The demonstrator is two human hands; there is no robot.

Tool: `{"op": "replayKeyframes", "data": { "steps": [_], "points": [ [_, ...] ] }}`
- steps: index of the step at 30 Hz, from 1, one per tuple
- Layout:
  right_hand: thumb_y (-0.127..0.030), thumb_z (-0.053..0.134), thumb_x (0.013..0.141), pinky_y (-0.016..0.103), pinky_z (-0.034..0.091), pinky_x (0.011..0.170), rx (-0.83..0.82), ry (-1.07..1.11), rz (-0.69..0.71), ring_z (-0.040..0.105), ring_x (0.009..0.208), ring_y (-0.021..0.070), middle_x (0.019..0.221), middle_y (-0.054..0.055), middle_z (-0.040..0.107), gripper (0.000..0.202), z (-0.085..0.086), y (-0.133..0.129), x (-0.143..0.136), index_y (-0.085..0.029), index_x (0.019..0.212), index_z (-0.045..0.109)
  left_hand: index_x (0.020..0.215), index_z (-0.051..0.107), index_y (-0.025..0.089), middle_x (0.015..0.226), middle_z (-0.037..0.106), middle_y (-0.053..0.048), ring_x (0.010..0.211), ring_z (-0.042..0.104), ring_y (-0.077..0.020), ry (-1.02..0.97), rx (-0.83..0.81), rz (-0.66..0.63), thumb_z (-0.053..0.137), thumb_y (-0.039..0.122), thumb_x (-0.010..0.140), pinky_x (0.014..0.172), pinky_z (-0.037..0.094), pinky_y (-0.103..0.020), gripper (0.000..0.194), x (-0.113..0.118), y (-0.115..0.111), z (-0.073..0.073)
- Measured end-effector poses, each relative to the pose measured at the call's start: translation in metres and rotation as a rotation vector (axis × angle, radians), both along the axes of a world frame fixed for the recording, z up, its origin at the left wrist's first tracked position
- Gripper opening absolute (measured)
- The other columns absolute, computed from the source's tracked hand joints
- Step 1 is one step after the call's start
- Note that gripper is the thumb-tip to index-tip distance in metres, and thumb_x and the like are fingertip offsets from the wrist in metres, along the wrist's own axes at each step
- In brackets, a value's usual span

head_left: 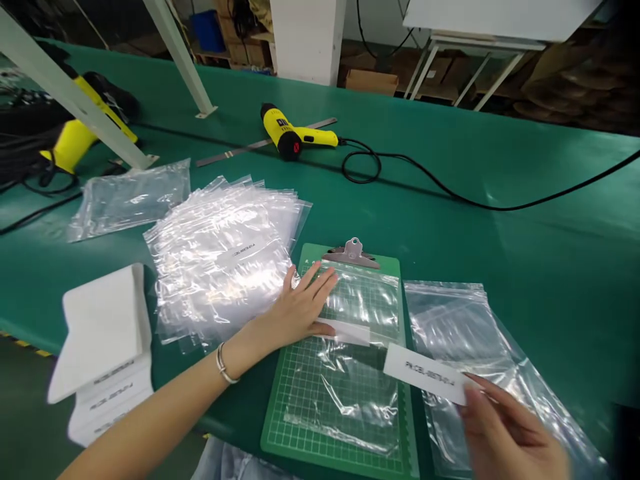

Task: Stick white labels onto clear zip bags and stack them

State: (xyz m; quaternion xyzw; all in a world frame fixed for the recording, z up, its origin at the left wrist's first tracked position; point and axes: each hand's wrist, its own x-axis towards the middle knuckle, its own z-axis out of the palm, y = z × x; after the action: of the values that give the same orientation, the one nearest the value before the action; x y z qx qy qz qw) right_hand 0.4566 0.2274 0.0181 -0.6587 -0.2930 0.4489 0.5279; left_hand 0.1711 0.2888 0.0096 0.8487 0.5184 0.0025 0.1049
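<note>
A clear zip-lock bag (345, 400) lies flat on a green gridded clipboard (280, 417) with a metal clip (353, 253) at its top. My left hand (300, 307) rests on the bag's upper left with fingers spread, its thumb touching a blank white strip (353, 332) that crosses the bag. Between the thumb and fingers of my right hand (510, 427) is a white label (425, 375) with a printed part number. That label's left end hovers around the bag's right side; whether it touches the bag I cannot tell.
Left of the clipboard spreads a pile of clear bags (215, 267), one showing a label. More bags (460, 320) lie right. Folded label stock (103, 320) sits at the left edge. Behind are a yellow heat gun (283, 130), a steel ruler (220, 159) and a black cord (450, 193).
</note>
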Motion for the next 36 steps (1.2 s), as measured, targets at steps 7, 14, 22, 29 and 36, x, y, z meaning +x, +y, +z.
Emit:
{"op": "replayKeyframes", "data": {
  "steps": [7, 14, 22, 29, 36],
  "points": [
    [-0.038, 0.085, 0.044, 0.018, 0.054, 0.061, -0.317, 0.297, 0.037, 0.065, 0.068, 0.0167, 0.07, 0.003, 0.072, 0.032, -0.017, 0.012, -0.064, -0.021, 0.068, 0.073, 0.138, 0.022, 0.013, 0.147, 0.019, -0.012, 0.134, 0.009, -0.0352, 0.062, -0.045, 0.044, 0.051, 0.059, 0.076, 0.102, 0.01, -0.066, 0.083, -0.015, 0.002, -0.007],
    [-0.038, 0.084, 0.045, 0.018, 0.054, 0.062, -0.271, 0.226, 0.089, 0.065, 0.065, 0.0157, 0.066, 0.003, 0.071, 0.031, -0.022, 0.015, -0.063, -0.022, 0.069, 0.073, 0.138, -0.02, 0.02, 0.148, 0.01, -0.016, 0.134, -0.002, -0.0364, -0.045, -0.146, 0.043, 0.057, 0.065, 0.066, 0.1, -0.002, -0.068, 0.115, -0.032, 0.007, -0.006],
    [-0.039, 0.078, 0.057, 0.029, 0.056, 0.066, -0.227, 0.115, 0.196, 0.066, 0.072, 0.0216, 0.073, 0.006, 0.071, 0.03, -0.029, 0.016, -0.064, -0.02, 0.079, 0.072, 0.138, -0.016, 0.023, 0.147, 0.012, -0.018, 0.134, 0.004, -0.0357, -0.104, -0.331, 0.057, 0.064, 0.054, 0.071, 0.103, 0.006, -0.063, 0.109, -0.042, 0.021, 0.012],
    [-0.039, 0.079, 0.056, 0.028, 0.055, 0.068, -0.253, 0.126, 0.162, 0.066, 0.073, 0.02, 0.074, 0.004, 0.072, 0.027, -0.023, 0.016, -0.066, -0.023, 0.077, 0.072, 0.14, -0.012, 0.02, 0.148, 0.01, -0.016, 0.134, 0.0, -0.0365, -0.083, -0.342, 0.038, 0.061, 0.055, 0.072, 0.102, 0.0, -0.063, 0.106, -0.043, 0.023, 0.012],
    [-0.04, 0.078, 0.058, 0.024, 0.054, 0.068, -0.285, 0.148, 0.19, 0.066, 0.075, 0.018, 0.074, 0.003, 0.072, 0.025, -0.021, 0.019, -0.068, -0.025, 0.077, 0.072, 0.14, -0.014, 0.019, 0.149, 0.005, -0.015, 0.134, -0.003, -0.035, -0.074, -0.371, 0.028, 0.054, 0.059, 0.074, 0.103, -0.005, -0.06, 0.103, -0.044, 0.022, 0.012]
  ]
}}
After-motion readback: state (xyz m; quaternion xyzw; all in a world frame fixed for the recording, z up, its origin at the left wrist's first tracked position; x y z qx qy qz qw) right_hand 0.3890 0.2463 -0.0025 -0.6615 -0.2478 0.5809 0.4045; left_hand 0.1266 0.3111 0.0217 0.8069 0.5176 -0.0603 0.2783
